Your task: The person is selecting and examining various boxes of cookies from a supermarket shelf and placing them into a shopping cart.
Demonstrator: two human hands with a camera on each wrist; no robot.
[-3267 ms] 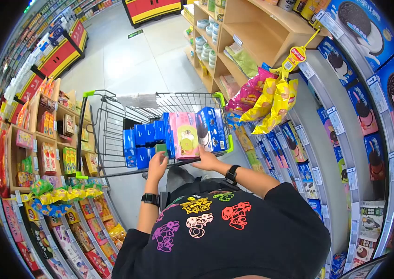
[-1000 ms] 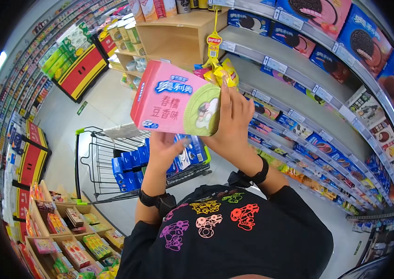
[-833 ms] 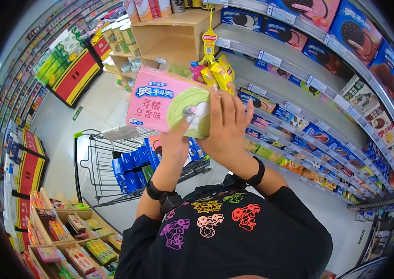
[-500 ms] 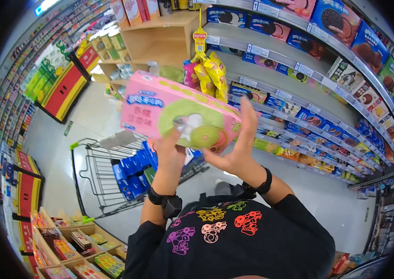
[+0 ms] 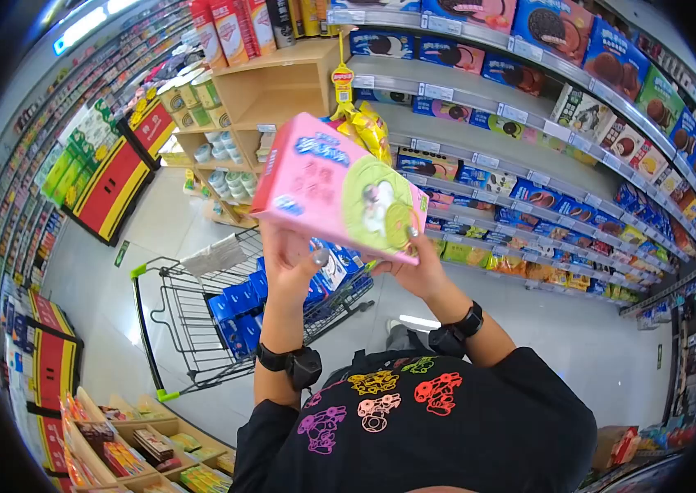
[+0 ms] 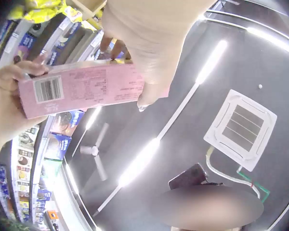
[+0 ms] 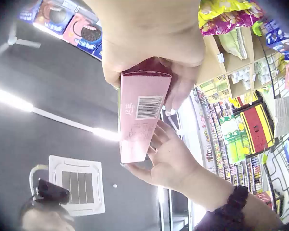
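A pink and green box (image 5: pixel 339 193) is held up between both hands, tilted, above the cart's right end. My left hand (image 5: pixel 286 263) grips its lower left edge from beneath. At the lower right corner my right hand (image 5: pixel 422 271) pinches it. In the left wrist view the box's barcode side (image 6: pixel 86 89) lies between the left hand (image 6: pixel 144 53) and the right hand (image 6: pixel 7 96). The right wrist view shows the narrow side (image 7: pixel 142 110), with the right hand (image 7: pixel 154 48) wrapped over one end and the left hand (image 7: pixel 171 156) at the other.
A wire shopping cart (image 5: pixel 188 329) holds several blue boxes (image 5: pixel 237 300). Shelves of cookie boxes (image 5: pixel 520 74) curve along the right. Yellow bags (image 5: pixel 368 131) hang beside a wooden shelf (image 5: pixel 270 90). Snack bins (image 5: pixel 147 448) stand at the lower left.
The pink box has come out of the cart area and is raised in both hands. Since half a second ago it has shifted right and turned, and the right hand has closed on its corner.
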